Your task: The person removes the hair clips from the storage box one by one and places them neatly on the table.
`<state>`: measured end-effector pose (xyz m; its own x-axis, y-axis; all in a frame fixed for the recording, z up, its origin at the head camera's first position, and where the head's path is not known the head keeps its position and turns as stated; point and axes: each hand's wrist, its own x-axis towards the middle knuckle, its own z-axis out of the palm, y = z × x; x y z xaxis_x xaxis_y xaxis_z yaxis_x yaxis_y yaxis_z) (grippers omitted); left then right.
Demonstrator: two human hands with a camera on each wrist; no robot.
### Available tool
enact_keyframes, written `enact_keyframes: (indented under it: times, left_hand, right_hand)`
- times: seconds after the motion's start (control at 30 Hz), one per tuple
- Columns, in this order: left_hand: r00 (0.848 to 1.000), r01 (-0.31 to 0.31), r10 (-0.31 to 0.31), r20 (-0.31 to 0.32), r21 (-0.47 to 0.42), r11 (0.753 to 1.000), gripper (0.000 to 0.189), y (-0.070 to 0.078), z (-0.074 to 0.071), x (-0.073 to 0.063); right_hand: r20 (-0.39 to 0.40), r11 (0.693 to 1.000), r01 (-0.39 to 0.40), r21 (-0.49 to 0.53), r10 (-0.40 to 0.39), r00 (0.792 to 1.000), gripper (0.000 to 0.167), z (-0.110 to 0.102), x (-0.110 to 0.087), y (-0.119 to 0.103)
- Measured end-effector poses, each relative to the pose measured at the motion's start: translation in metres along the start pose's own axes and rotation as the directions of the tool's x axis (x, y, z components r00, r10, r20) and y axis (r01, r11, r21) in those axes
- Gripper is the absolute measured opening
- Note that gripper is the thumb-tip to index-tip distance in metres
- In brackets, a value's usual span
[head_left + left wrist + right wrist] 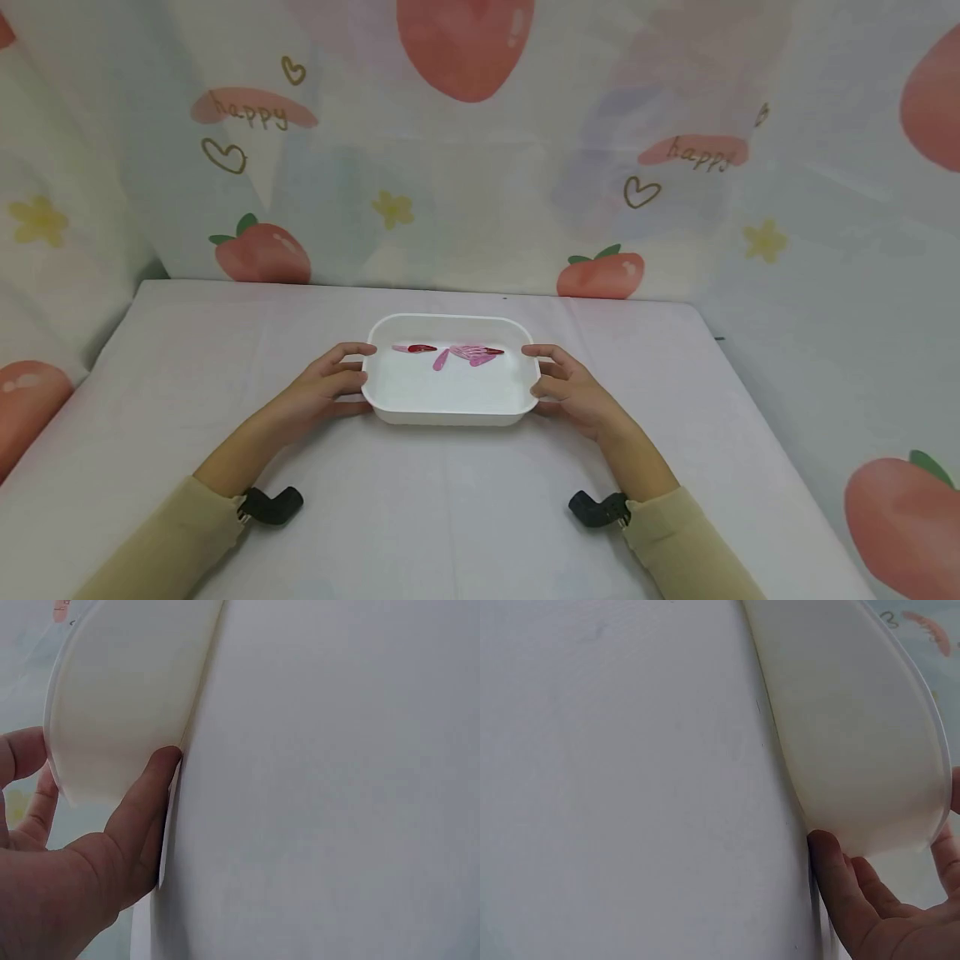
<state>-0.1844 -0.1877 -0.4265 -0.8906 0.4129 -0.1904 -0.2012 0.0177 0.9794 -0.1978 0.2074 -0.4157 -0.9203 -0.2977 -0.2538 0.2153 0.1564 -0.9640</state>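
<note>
In the head view a shallow white tray (450, 396) with rounded corners is at the middle of the table. My left hand (333, 382) grips its left end, fingers spread from the rim down to the base. At the opposite end my right hand (570, 385) holds it the same way. Inside lie several slim, drop-shaped pink pieces (441, 360) and dark red pieces (422, 349), too small to identify. The left wrist view has the tray's outer wall (127, 712), a fingertip at its lower edge by the tabletop. A similar contact appears at the wall (855, 727) in the right wrist view.
A white cloth covers the table (450, 517). Behind it hangs a printed curtain (480, 192) with peaches, hearts and flowers, which continues along both sides. A black wrist device (273, 505) sits at the left cuff, another black device (598, 508) at the right.
</note>
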Motion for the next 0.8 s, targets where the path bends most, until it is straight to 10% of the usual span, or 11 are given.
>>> enact_keyframes:
  times: [0.8]
  left_hand:
    - [1.0, 0.002, -0.003, 0.019, 0.018, 1.0, 0.064, 0.004, 0.016, 0.019]
  right_hand:
    - [-0.027, 0.99, -0.014, -0.143, 0.01, 1.0, 0.055, -0.025, -0.005, -0.014]
